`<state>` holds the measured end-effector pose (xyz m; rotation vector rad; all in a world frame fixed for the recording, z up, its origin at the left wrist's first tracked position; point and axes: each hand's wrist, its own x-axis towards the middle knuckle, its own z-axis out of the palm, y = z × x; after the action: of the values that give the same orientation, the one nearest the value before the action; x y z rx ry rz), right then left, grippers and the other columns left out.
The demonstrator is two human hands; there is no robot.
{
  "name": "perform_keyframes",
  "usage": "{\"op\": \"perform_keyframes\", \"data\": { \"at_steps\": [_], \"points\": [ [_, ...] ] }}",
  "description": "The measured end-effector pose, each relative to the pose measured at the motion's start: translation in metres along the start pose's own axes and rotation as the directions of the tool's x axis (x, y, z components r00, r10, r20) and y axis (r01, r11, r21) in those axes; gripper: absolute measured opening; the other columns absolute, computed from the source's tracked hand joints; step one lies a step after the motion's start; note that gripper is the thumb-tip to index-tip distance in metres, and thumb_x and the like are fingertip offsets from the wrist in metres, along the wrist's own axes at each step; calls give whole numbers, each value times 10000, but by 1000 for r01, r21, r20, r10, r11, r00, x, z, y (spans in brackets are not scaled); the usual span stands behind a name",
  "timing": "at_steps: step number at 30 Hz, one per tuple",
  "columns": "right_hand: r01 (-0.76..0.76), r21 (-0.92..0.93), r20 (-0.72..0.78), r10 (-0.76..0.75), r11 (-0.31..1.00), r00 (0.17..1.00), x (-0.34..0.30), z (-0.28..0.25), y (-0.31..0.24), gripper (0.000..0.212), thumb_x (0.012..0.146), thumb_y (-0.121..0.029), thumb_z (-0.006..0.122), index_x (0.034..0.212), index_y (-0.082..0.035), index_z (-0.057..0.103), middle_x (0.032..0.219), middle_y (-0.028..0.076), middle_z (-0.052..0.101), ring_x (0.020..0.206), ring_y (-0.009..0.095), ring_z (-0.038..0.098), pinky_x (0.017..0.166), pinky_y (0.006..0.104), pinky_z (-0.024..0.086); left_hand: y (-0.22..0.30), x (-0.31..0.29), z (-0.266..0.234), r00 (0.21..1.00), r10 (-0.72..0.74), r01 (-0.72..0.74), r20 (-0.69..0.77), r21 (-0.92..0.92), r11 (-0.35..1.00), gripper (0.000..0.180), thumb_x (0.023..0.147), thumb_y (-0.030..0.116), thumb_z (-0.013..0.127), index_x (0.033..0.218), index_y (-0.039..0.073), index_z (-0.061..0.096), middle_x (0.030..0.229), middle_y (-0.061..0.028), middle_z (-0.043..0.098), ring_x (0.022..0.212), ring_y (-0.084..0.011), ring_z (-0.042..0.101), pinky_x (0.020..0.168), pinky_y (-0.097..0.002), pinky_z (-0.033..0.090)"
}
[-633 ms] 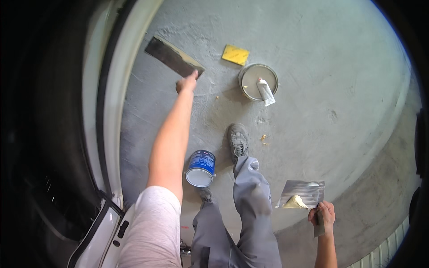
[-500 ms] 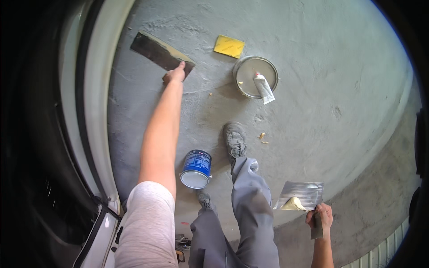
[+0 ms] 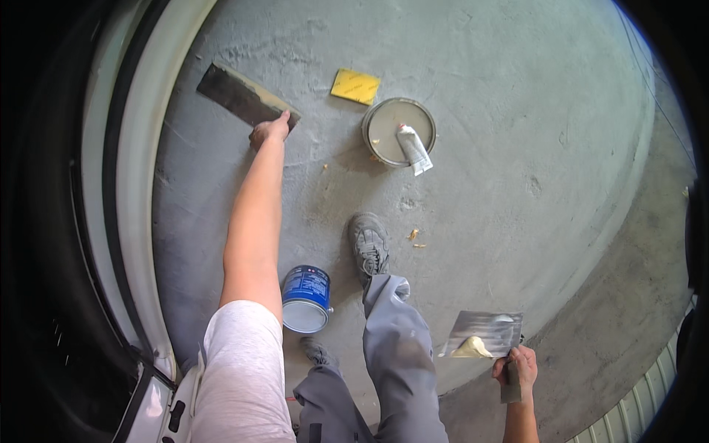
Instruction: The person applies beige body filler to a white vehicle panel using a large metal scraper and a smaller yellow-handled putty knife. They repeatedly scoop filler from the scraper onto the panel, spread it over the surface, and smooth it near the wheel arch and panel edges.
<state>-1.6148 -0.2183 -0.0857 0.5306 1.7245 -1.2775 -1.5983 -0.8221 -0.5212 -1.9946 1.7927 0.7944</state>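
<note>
Out ahead at the far left, my left hand grips the right end of a long dark rectangular plate, thumb on top. A pale cream smear runs along the plate's far edge. At the lower right my right hand is closed on a shiny metal spreader plate. A lump of cream-coloured putty sits near this plate's lower edge. A dark flat strip hangs below the right-hand fingers; whether it belongs to the spreader plate cannot be told.
A round lidded can on the concrete floor bears a white tube. A yellow rectangular sheet lies beside it. A blue tin stands by my feet. Pale crumbs dot the floor. A white vehicle frame borders the left.
The view has shifted, so the floor things appear slightly further left and lower. Both hands keep their holds on the plates.
</note>
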Motion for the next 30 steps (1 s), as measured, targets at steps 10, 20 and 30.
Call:
{"op": "perform_keyframes", "data": {
  "at_steps": [10, 20, 30],
  "points": [
    [-75, 0, -23, 75, 997, 997, 22, 18, -3, 357, 1043, -269, 527, 755, -57, 528, 582, 211, 638, 316, 131, 394, 312, 262, 293, 3, 14, 12, 971, -203, 239, 127, -457, 857, 1136, 689, 503, 931, 1401, -205, 401, 1468, -332, 489, 1343, -365, 542, 1124, -355, 448],
    [2, -265, 133, 34, 964, 990, 45, 59, -75, 389, 1075, -286, 476, 763, -59, 521, 602, 169, 654, 357, 103, 406, 351, 246, 306, -59, -114, -38, 860, 365, -455, -357, -211, 865, 429, 986, 358, 601, 1105, -52, 566, 1098, -299, 671, 1060, -484, 638, 898, -525, 500],
    [451, -702, 569, 53, 551, 820, 66, 170, 3, 306, 1015, -207, 524, 886, 40, 650, 722, 210, 630, 649, 306, 587, 658, 400, 484, -272, -338, -192, 793, 608, -565, 19, -350, 747, 328, 1032, 304, 593, 1012, -20, 548, 886, -279, 646, 852, -523, 594, 711, -503, 481]
  ]
}}
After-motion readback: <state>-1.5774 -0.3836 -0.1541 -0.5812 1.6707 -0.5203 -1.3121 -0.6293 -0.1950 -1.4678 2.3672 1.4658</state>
